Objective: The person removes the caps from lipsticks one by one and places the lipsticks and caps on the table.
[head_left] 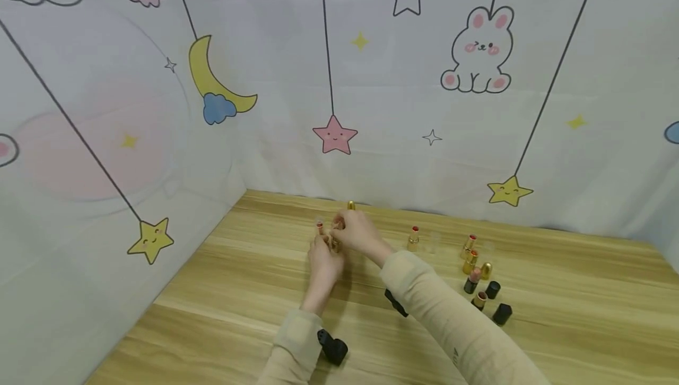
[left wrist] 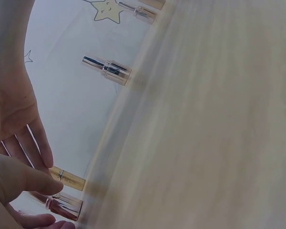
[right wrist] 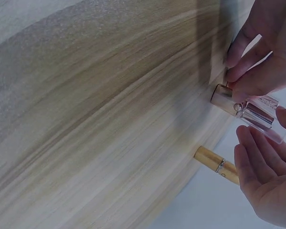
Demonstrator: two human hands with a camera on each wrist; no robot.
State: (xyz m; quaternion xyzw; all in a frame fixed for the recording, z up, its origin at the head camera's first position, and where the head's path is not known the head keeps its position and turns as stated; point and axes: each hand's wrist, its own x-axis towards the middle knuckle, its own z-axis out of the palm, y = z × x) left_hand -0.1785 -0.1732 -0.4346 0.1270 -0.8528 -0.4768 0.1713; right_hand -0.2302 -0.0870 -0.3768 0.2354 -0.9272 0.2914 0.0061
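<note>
In the head view both hands meet over a rose-gold lipstick (right wrist: 257,114) that stands on the wooden table. My left hand (head_left: 326,261) pinches it low down, near its base. From the other side my right hand (head_left: 361,233) holds the clear cap (right wrist: 276,133) at its top, thumb and fingers apart across it. A gold lipstick (right wrist: 217,164) stands upright just behind and right of the hands, partly hidden by the right hand. To the left of them a red lipstick (head_left: 319,229) stands close to the left fingers.
Further right stand several uncapped lipsticks, among them a red one (head_left: 414,239) and a pink one (head_left: 472,280). Near them are a gold cap (head_left: 486,271) and black caps (head_left: 501,314). A white printed cloth (head_left: 382,167) rises behind the table (head_left: 573,290).
</note>
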